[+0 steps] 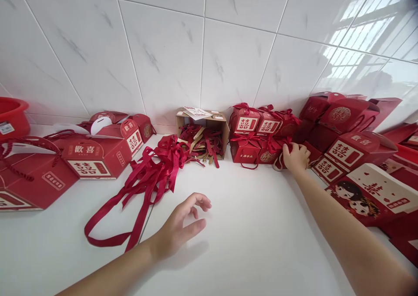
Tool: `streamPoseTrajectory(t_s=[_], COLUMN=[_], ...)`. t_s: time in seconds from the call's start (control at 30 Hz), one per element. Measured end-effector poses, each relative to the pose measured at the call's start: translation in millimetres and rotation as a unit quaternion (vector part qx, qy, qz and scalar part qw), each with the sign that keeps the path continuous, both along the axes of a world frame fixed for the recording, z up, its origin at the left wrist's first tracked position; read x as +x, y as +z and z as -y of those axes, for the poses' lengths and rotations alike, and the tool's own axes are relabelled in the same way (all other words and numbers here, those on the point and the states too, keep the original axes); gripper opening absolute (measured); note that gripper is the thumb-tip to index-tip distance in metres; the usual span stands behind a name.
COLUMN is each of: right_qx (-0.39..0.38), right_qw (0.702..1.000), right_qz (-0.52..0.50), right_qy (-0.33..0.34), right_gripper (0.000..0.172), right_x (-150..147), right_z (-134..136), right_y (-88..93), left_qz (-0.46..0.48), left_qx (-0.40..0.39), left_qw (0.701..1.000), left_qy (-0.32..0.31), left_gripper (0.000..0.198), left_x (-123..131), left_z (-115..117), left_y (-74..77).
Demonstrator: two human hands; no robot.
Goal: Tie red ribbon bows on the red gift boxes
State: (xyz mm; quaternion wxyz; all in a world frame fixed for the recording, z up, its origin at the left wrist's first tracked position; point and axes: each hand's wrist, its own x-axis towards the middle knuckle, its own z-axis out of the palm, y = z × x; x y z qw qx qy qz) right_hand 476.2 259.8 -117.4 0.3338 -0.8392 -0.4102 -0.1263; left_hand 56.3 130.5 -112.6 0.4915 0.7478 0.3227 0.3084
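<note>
My left hand (183, 224) hovers over the white tabletop (235, 243) with its fingers loosely curved and apart, holding nothing. To its upper left lies a loose pile of dark red satin ribbon (171, 154), one long loop trailing toward the front. My right hand (295, 156) reaches to the back right, fingers closed around a small red gift box at the end of a stacked group; the hand covers most of that box. Beside it stand other ribbon-tied red candy boxes (246, 150) in two layers. A pale cord loop (277, 163) shows by my right fingers.
An open cardboard box (225, 132) holding red and gold straps stands against the tiled wall (163, 48). Larger red gift boxes (98, 154) line the left. More red boxes (362, 150) are piled along the right. A red plastic basin (13, 113) sits at the far left.
</note>
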Motion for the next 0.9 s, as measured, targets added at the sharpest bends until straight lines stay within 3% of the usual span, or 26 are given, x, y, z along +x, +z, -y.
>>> streamPoseTrajectory(t_s=[0.2, 0.37, 0.43, 0.5, 0.53, 0.57, 0.6, 0.67, 0.7, 0.77, 0.9], right_qx=[0.061, 0.176, 0.251, 0.275, 0.247, 0.16, 0.057, -0.047, -0.08, -0.113, -0.114], right_qw=[0.997, 0.983, 0.966, 0.941, 0.929, 0.905, 0.854, 0.76, 0.727, 0.7, 0.727], right_qz=[-0.046, -0.044, 0.009, 0.054, 0.067, 0.079, 0.09, 0.115, 0.122, 0.125, 0.083], right_qy=[0.0, -0.006, 0.066, 0.192, 0.269, 0.386, 0.51, 0.638, 0.671, 0.694, 0.672], right_gripper=[0.035, 0.053, 0.051, 0.046, 0.044, 0.04, 0.038, 0.031, 0.035, 0.041, 0.023], right_x=[-9, -45, -78, -122, -147, -173, -199, -244, -262, -289, -306], right_z=[-15, 11, 24, 35, 40, 44, 47, 50, 50, 50, 50], right_y=[4.6, 35.3, 50.0, 60.0, 62.0, 61.6, 59.2, 49.6, 43.7, 32.5, 14.7], left_qz=[-0.044, -0.064, -0.084, -0.101, -0.107, -0.115, -0.124, -0.143, -0.15, -0.155, -0.143], left_qx=[0.114, 0.204, 0.231, 0.259, 0.273, 0.288, 0.302, 0.331, 0.345, 0.365, 0.373], left_qw=[0.992, 0.975, 0.968, 0.96, 0.955, 0.95, 0.944, 0.93, 0.923, 0.913, 0.912], left_qy=[-0.042, -0.058, -0.04, -0.031, -0.035, -0.043, -0.054, -0.075, -0.084, -0.096, -0.095], left_gripper=[0.034, 0.041, 0.035, 0.027, 0.022, 0.019, 0.017, 0.018, 0.019, 0.019, 0.019], left_x=[0, 4, 7, 9, 10, 11, 12, 14, 14, 15, 14], left_z=[6, 12, 13, 14, 15, 16, 17, 19, 21, 23, 25], left_y=[0.3, -6.0, -9.5, -11.7, -12.2, -12.3, -12.4, -13.4, -14.7, -18.7, -18.7])
